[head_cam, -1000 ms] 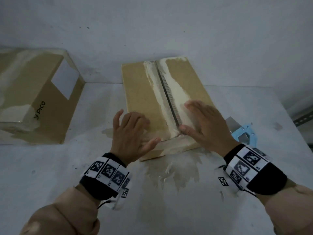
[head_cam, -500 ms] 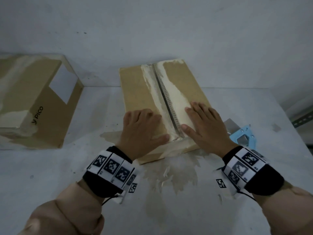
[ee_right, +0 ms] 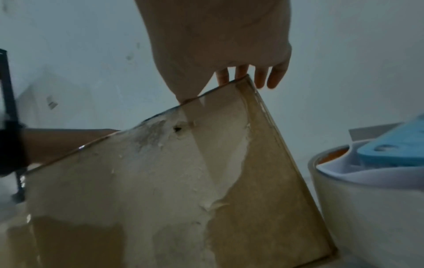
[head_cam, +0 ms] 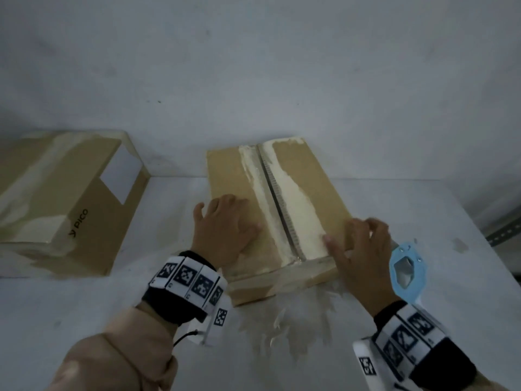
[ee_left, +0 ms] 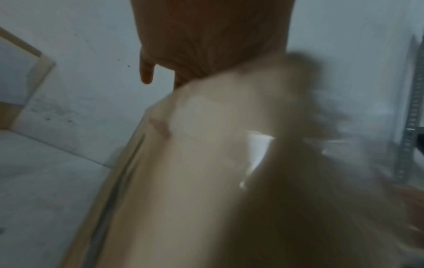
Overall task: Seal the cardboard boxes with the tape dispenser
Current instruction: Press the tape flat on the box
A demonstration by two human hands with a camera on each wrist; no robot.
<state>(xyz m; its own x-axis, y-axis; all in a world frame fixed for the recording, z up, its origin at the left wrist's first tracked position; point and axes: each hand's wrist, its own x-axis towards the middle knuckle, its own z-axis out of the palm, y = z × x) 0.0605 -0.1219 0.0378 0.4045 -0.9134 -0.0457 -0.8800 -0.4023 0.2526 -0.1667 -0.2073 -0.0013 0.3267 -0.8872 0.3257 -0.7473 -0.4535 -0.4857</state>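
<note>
Both hands (head_cam: 225,230) flat on box (head_cam: 231,176); right at right edge, dispenser (head_cam: 407,269) beside.

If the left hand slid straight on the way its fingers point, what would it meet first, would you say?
The left hand lies flat on the middle box, fingers pointing toward the wall. The cardboard ahead looks free; past the box's far edge, probably the wall, though depth is unclear.
</note>
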